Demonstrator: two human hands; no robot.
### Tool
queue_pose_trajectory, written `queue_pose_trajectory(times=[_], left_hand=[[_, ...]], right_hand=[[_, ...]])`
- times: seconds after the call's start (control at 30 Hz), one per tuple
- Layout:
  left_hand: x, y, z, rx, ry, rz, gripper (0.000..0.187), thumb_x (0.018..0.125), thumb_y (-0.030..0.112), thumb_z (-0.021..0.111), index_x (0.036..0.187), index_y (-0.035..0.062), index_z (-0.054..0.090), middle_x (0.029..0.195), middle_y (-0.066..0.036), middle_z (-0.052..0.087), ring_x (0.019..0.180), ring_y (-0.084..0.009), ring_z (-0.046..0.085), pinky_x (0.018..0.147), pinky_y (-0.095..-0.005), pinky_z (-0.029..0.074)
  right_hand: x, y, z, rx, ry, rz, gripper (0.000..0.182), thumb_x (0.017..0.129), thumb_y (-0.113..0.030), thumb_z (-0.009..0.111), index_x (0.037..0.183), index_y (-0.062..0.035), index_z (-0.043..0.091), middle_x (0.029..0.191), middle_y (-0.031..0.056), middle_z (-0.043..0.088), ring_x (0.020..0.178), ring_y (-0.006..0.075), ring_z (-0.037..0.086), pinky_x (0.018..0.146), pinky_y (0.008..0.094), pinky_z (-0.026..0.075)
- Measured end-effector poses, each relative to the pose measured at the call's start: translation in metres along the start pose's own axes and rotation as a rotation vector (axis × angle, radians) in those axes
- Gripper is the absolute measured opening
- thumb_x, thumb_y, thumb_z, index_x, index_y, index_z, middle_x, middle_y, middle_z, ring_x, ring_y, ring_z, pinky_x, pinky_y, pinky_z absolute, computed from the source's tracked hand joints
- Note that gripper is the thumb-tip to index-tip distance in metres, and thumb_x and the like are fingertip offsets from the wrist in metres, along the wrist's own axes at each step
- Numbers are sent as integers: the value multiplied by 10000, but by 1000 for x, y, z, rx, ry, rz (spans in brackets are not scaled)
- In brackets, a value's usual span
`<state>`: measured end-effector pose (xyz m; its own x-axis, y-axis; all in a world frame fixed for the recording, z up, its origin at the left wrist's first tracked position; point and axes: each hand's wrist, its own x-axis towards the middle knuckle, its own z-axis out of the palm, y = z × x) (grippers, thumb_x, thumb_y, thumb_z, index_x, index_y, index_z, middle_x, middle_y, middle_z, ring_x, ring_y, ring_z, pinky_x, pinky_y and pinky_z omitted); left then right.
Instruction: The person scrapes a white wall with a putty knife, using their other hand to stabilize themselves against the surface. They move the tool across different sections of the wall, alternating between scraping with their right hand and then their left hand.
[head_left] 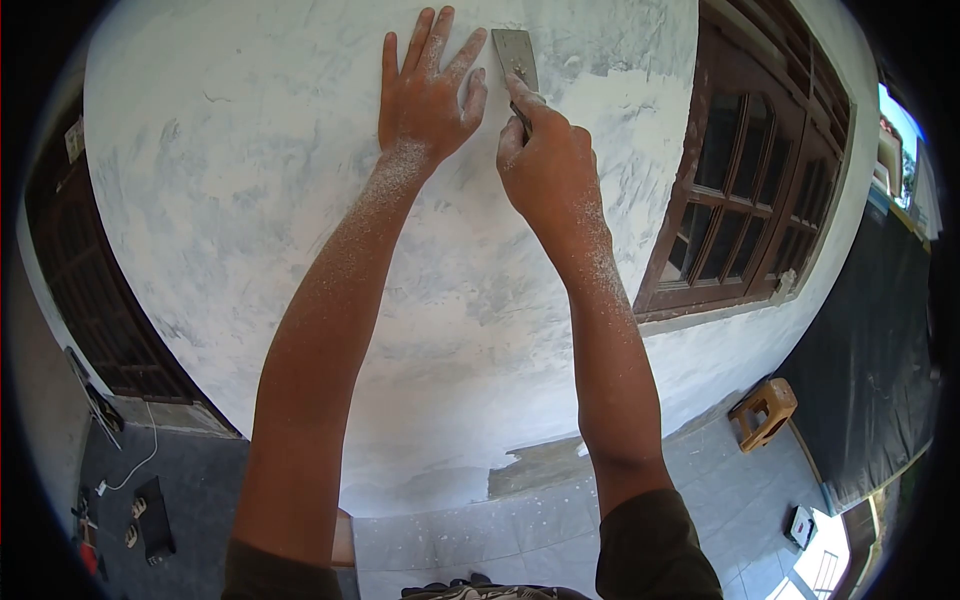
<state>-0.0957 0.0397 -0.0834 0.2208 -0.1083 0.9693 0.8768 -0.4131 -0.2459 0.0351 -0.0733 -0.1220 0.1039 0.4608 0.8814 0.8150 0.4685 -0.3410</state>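
Note:
A metal scraper (516,55) with a dark handle is held in my right hand (550,155), its blade against the patchy white and grey wall (230,150). My right forefinger stretches along the scraper toward the blade. Just left of the blade, my left hand (428,95) lies on the wall with its fingers spread and nothing in it. White dust covers both hands and forearms.
At the right are a brown wooden window (745,190), a brown stool (765,413) and a dark sheet (860,350). A wooden door (85,290) stands at the left, near a white cable (140,465). Grey tiles (450,540) lie below.

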Motion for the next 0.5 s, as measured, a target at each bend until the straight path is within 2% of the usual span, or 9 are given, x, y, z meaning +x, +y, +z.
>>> queue_pose_trajectory(times=[0.13, 0.27, 0.4, 0.47, 0.5], left_hand=[[-2, 0, 1, -6, -8, -7, 506, 956, 259, 560, 1440, 113, 561, 1633, -172, 318, 1539, -311, 237, 1257, -550, 119], [-1, 0, 0, -4, -12, -3, 513, 954, 259, 565, 1447, 118, 553, 1636, -172, 314, 1543, -306, 231, 1260, -543, 114], [-1, -2, 1, 13, -5, 3, 522, 949, 252, 571, 1452, 117, 547, 1637, -170, 314, 1543, -308, 229, 1260, -543, 113], [-1, -1, 0, 3, -11, -5, 527, 948, 252, 574, 1455, 113, 542, 1636, -170, 315, 1544, -306, 226, 1260, -548, 108], [1, -1, 0, 5, -3, -9, 527, 948, 252, 574, 1455, 113, 542, 1636, -170, 315, 1544, -306, 226, 1260, -548, 108]], right_hand=[[-23, 7, 8, -58, -28, -12, 413, 985, -98, 537, 1392, -64, 600, 855, 232, 734, 776, 359, 750, 707, 445, 622], [-6, 9, 11, 34, 32, -35, 407, 993, -101, 532, 1393, -69, 601, 850, 235, 733, 717, 341, 744, 681, 455, 620], [-12, 5, 7, -10, 18, -24, 404, 996, -101, 532, 1393, -63, 600, 846, 240, 732, 719, 338, 746, 677, 452, 621], [-26, 6, 9, 13, -11, 28, 422, 977, -87, 529, 1392, -80, 607, 952, 271, 727, 806, 363, 750, 788, 431, 593], [-20, 5, 7, 11, -9, 20, 422, 977, -87, 529, 1392, -80, 607, 952, 271, 727, 806, 363, 750, 788, 431, 593]])
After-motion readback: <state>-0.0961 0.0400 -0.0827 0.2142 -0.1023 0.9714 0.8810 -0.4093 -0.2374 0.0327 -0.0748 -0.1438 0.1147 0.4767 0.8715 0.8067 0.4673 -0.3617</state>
